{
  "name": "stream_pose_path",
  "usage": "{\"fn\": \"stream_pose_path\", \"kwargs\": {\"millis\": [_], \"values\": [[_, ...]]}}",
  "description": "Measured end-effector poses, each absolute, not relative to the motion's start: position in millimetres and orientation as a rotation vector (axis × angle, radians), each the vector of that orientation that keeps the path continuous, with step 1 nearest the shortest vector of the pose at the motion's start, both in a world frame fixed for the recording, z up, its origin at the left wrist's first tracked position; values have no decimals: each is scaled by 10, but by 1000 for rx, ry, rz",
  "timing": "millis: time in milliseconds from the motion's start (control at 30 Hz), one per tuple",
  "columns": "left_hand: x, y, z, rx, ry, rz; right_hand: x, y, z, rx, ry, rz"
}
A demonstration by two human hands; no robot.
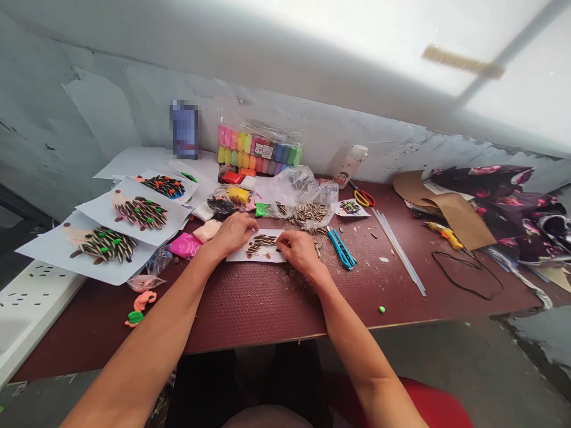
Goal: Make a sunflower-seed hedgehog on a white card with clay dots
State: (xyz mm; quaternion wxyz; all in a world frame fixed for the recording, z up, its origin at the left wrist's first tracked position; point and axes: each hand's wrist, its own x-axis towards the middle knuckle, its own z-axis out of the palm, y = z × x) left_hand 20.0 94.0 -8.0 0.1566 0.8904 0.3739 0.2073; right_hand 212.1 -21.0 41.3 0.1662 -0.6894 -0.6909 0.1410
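Worktop (250,309) dark red, pebbled, set against scuffed grey wall (267,101); all spots below given vs. white card (273,258), which sits near front edge, right in front of the person. Floral fabric (491,208) piled far right of card, w/ kraft paper (459,220) partly on it. Three white sheets w/ seed-and-clay figures (140,213) fanned out left of card, prob. kept there as visible reference. Multicolour clay pack (259,151) behind card, near back wall. Clear plastic bag of striped sunflower seeds (303,205) just behind card, slightly right, spilling seeds onto worktop, prob. so they're in easy reach. Blue craft knife (341,248) just right of card; glue sticks (397,249) further right, yellow glue gun (444,235) beyond those. Pink clay piece (186,245) just left of card. Left hand (234,233) curled down over card's top-left corner, fingers together, prob. steadying it. Right hand (300,249) at card's right side, fingertips (280,239) bunched near seed row; pinching something? too small to tell. Seeds (261,244) lie in rows on card btw both hands.
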Motion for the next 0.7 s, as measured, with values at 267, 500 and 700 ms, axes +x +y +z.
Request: {"fn": "stream_pose_path", "kwargs": {"millis": [267, 500, 700], "values": [[192, 936, -63, 2556, 1067, 577, 2264, -208, 443, -2001, -1808, 301], [199, 934, -63, 2570, 1073, 571, 2405, -187, 449, -2299, -1708, 135], [197, 950, -89, 2570, 1066, 580, 2459, -194, 505, -2432, -1647, 177]]}}
